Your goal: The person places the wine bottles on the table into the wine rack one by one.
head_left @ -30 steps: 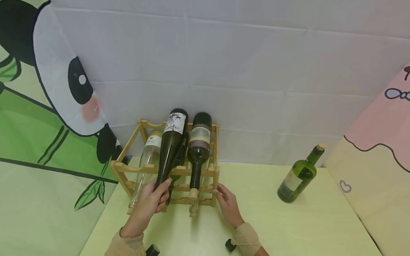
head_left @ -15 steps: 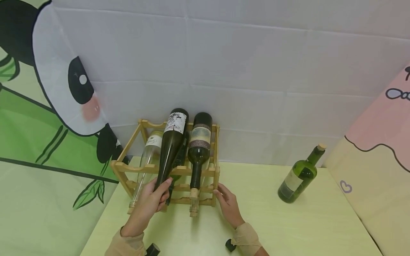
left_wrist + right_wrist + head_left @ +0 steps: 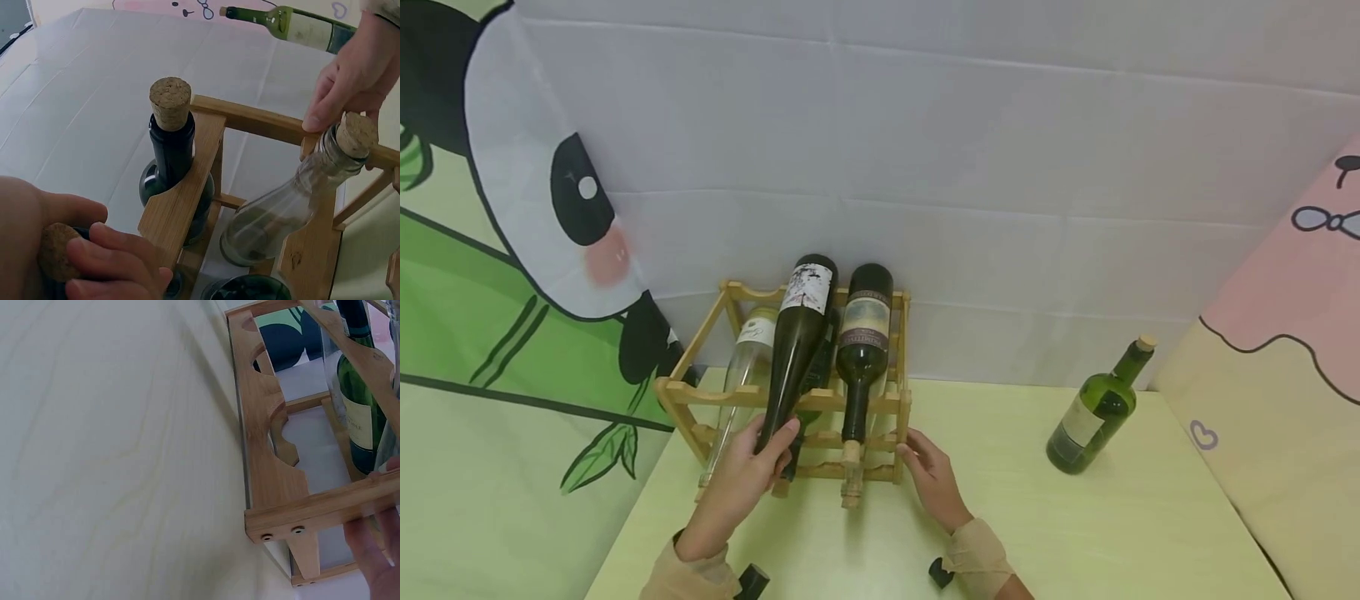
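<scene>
My left hand (image 3: 745, 475) grips the neck of a dark wine bottle (image 3: 801, 337) with a white label, its base toward the back of the wooden wine rack (image 3: 745, 394). In the left wrist view its cork (image 3: 59, 251) shows between my fingers. My right hand (image 3: 934, 485) holds the rack's right front post, thumb and fingers on either side of it. A dark bottle with a purple-and-cream label (image 3: 863, 342) lies on the upper tier, neck forward. Below lie a clear bottle (image 3: 748, 362) and a green bottle (image 3: 359, 419), partly hidden.
A corked green bottle (image 3: 1090, 421) stands upright on the pale table (image 3: 1000, 467) to the right of the rack. A white cloth wall (image 3: 1000, 208) rises close behind, with printed drapes at both sides. Each wrist carries a small black camera.
The head view has shifted slightly. Both hands, the held bottle and the rack keep nearly the same places relative to each other.
</scene>
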A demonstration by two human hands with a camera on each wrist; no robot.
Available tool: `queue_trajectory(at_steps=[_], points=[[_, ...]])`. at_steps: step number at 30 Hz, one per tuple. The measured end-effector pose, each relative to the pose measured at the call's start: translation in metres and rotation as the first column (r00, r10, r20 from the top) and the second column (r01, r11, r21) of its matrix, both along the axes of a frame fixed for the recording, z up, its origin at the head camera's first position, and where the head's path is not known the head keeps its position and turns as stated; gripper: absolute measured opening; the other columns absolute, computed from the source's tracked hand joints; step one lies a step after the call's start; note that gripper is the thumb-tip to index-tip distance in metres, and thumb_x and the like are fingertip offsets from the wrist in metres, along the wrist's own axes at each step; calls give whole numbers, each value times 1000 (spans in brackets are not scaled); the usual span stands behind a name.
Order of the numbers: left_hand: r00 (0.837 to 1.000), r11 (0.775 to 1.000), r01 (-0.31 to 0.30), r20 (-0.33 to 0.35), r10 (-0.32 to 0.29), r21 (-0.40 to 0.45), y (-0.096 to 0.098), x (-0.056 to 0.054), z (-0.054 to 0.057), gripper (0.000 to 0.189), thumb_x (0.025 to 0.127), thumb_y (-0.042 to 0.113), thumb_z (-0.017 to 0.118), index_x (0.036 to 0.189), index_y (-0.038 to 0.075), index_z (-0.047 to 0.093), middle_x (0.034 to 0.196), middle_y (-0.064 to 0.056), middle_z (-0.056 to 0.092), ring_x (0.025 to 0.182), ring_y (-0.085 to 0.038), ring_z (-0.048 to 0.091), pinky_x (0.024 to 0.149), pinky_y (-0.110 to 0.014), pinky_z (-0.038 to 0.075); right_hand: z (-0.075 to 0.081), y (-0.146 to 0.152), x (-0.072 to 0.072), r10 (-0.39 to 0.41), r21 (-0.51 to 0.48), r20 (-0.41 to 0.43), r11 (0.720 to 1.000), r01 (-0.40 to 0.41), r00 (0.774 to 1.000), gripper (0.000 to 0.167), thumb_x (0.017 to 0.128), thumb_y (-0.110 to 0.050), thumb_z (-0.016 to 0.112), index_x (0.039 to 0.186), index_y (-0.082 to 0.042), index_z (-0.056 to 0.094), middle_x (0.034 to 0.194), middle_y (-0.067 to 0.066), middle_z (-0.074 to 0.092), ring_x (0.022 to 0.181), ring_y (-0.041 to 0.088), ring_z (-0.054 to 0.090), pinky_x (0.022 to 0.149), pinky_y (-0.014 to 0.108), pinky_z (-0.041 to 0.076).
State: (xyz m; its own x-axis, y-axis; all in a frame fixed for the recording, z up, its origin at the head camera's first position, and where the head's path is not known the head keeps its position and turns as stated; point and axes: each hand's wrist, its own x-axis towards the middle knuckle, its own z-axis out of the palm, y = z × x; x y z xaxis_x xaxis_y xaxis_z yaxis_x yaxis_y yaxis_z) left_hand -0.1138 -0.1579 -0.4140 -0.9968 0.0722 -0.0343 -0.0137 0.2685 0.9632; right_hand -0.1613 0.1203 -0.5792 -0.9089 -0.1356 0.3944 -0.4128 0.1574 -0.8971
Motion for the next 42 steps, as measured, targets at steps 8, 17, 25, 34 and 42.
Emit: queue_trajectory(at_steps=[8, 17, 25, 34, 42], points=[[997, 971, -31, -70, 15, -235, -3, 5, 4, 38, 111, 44, 60, 105, 7, 57, 78, -7, 59, 59, -17, 48, 58, -31, 44, 5, 11, 7, 43, -11, 60, 999, -43, 997, 37, 112, -15, 60, 149, -11, 61, 142, 14, 67, 132, 29, 65, 108, 38, 55], [997, 925, -57, -71, 32, -376, -10, 12, 10, 65, 109, 57, 56, 157, 13, 48, 112, -12, 71, 79, -21, 65, 67, -36, 52, 3, 65, 22, -72, 4, 43, 997, 72, 996, 36, 111, -13, 61, 147, -13, 61, 137, 14, 69, 127, 34, 66, 107, 30, 53], [970, 892, -172, -232, 78, -417, -9, 17, 14, 66, 110, 52, 57, 158, 8, 45, 140, -15, 62, 113, -33, 66, 88, -52, 58, 10, 119, 40, -330, 3, -28, 944, 330, 944, 28, 104, -2, 69, 132, -4, 69, 129, 12, 70, 120, 12, 64, 101, 18, 52], [738, 911, -310, -673, 50, -272, 11, 28, 27, 55, 102, 15, 75, 153, 10, 55, 150, -10, 58, 138, -32, 52, 114, -47, 42, 19, 170, 56, -696, -44, -212, 708, 705, 686, 20, 91, 8, 81, 106, 7, 67, 100, 11, 65, 94, 5, 61, 89, 13, 48], [551, 946, -127, -814, -183, -299, 68, 41, 40, 59, 105, 33, 67, 156, 8, 52, 158, -7, 55, 143, -29, 53, 122, -36, 36, 22, 198, 49, -851, -80, -87, 524, 848, 518, 65, 85, -9, 91, 134, 8, 51, 117, -18, 44, 106, 8, 43, 91, 21, 38]])
